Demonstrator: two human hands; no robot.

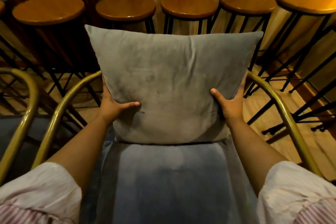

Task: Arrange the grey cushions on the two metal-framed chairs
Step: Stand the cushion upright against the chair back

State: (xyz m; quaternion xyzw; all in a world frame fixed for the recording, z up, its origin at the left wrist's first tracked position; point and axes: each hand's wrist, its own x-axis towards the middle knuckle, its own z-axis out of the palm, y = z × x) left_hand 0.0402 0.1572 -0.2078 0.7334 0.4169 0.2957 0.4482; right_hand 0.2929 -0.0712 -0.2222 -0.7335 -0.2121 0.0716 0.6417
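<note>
A grey cushion stands upright at the back of the chair seat, its lower edge touching the seat. The left hand holds the cushion by its left side, low down: the thumb lies flat across the front of the fabric, and the other fingers go behind the edge, where they are hidden. The right hand holds the right side in the same way, thumb pressed on the front, fingers wrapped around the edge. Both hands are closed on the cushion.

The chair has a curved brass-coloured frame which rises on both sides of the seat. To the left, a part of a second chair with a similar frame is visible. Behind the cushion stands a row of stools with round wooden tops and thin black legs, on a wooden floor.
</note>
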